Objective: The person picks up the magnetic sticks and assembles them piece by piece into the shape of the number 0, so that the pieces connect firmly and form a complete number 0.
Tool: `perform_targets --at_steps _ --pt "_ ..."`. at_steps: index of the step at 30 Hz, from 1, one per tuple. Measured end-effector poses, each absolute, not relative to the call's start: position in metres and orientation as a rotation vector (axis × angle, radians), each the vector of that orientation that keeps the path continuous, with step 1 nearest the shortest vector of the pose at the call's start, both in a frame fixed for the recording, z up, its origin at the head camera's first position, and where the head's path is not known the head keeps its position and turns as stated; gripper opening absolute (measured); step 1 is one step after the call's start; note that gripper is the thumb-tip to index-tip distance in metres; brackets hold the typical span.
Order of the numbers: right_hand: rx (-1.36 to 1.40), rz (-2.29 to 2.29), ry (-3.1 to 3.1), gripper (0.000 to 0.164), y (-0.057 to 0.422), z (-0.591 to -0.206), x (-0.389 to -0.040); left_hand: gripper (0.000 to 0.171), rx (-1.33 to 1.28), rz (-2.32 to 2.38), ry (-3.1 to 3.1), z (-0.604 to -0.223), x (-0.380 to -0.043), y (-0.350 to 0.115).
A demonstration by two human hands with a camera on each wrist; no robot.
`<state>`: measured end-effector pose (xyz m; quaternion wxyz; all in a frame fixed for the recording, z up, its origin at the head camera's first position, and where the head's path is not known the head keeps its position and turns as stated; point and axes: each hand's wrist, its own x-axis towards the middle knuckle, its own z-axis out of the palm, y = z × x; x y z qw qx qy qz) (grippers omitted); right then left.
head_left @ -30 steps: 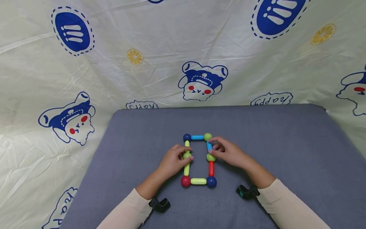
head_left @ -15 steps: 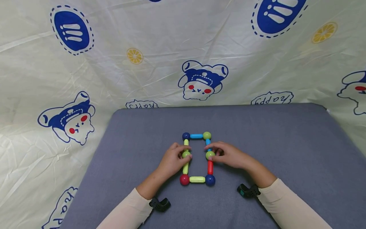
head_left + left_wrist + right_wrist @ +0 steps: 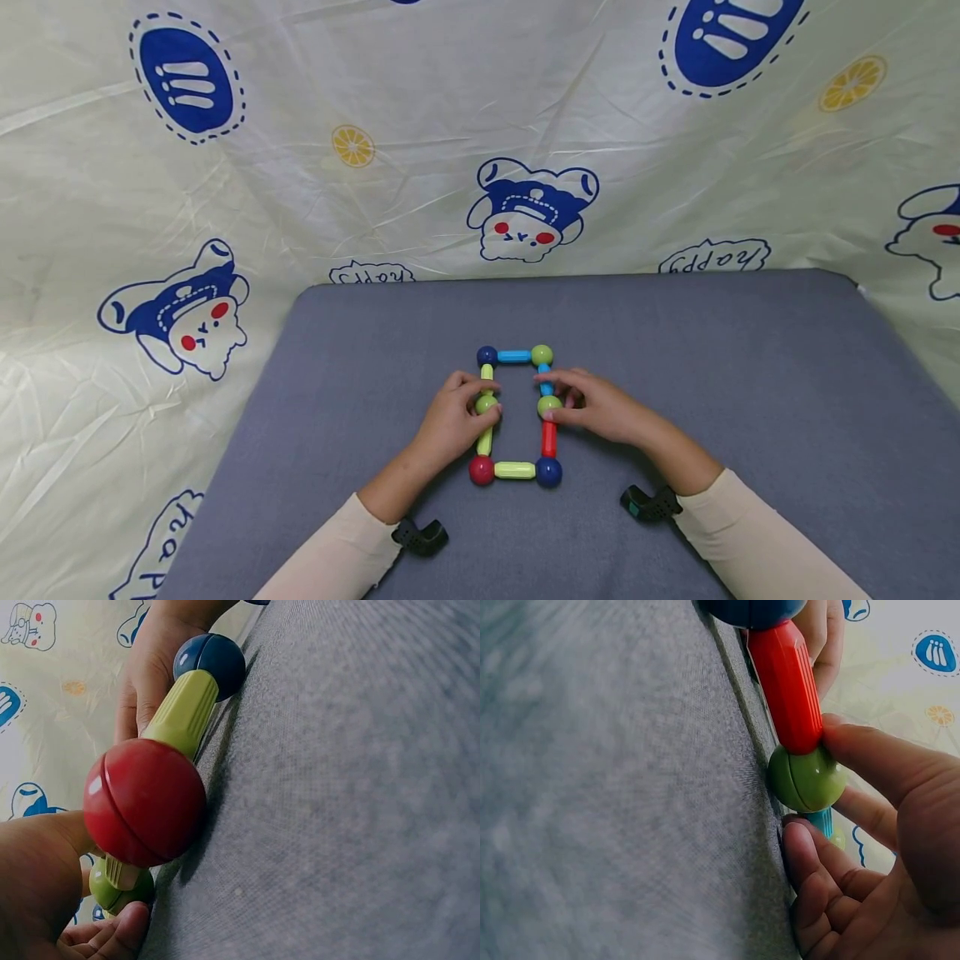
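Magnetic sticks and balls form an upright rectangle lying on the grey cloth. My left hand (image 3: 450,418) holds the green ball (image 3: 487,405) midway along the left side, between two yellow-green sticks. On the right side, my right hand (image 3: 606,408) grips another green ball (image 3: 550,406), its thumb by the red stick (image 3: 786,690) and its other fingers beside the blue stick (image 3: 545,379). The near side has a red ball (image 3: 146,802), a yellow-green stick (image 3: 515,471) and a navy ball (image 3: 548,472). A navy ball (image 3: 487,356), blue stick (image 3: 514,357) and green ball (image 3: 542,355) make the far side.
The grey cloth-covered table (image 3: 360,333) spreads around the rectangle. Behind it hangs a pale printed sheet (image 3: 420,208) with cartoon figures. A black wrist strap (image 3: 420,537) is on the left wrist, and another black strap (image 3: 649,504) is on the right.
My right hand has come down from the far green corner ball and blue stick to the middle green ball. The rectangle has shifted slightly left, its right side now straighter. The left hand stays at its ball.
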<state>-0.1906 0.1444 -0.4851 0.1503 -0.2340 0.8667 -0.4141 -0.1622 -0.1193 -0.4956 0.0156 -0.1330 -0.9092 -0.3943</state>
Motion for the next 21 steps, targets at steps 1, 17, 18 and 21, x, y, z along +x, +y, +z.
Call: perform_targets --at_steps 1,17,18,21 --pt "-0.667 -1.186 2.493 0.053 0.1445 -0.4851 -0.1904 0.027 -0.409 -1.230 -2.830 -0.4956 -0.1621 -0.1193" --pt "-0.613 -1.191 2.528 0.057 0.1418 -0.4839 -0.1885 0.027 -0.383 -1.238 -2.826 -0.4934 -0.1591 -0.1175" --pt "-0.611 -1.194 2.530 0.057 0.1414 -0.4842 -0.1885 0.027 -0.380 -1.236 -2.827 -0.4934 -0.1589 -0.1173" --pt "-0.605 -1.205 2.533 0.057 0.1404 -0.4850 -0.1884 0.027 -0.361 -1.230 -2.828 -0.4933 -0.1582 -0.1168"
